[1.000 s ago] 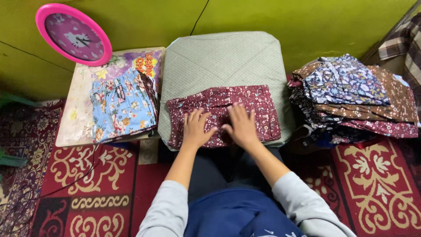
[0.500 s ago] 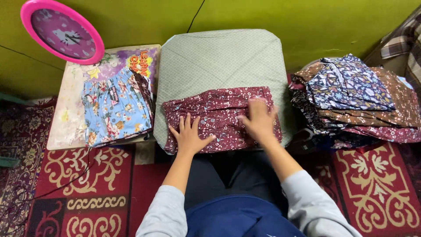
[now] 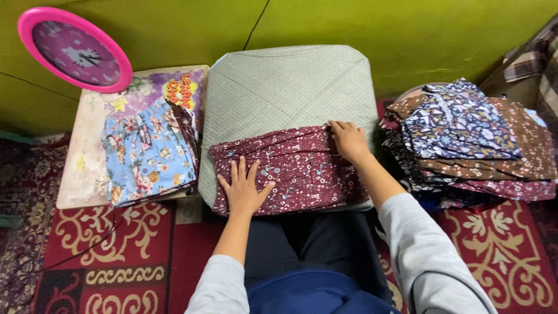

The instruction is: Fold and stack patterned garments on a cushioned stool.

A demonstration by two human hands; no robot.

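Observation:
A maroon floral cloth lies folded across the near half of a pale green padded board. My left hand presses flat on the cloth's near left part, fingers spread. My right hand rests flat at the cloth's far right corner, fingers together and pointing left. Neither hand grips the fabric.
A stack of folded patterned cloths sits to the right. On the left, a light blue floral cloth lies on a printed board, under a pink round clock leaning on the green wall. Red patterned carpet covers the floor.
My hands moved apart over the maroon cloth: the left slid toward the near left, the right swept out to the far right corner.

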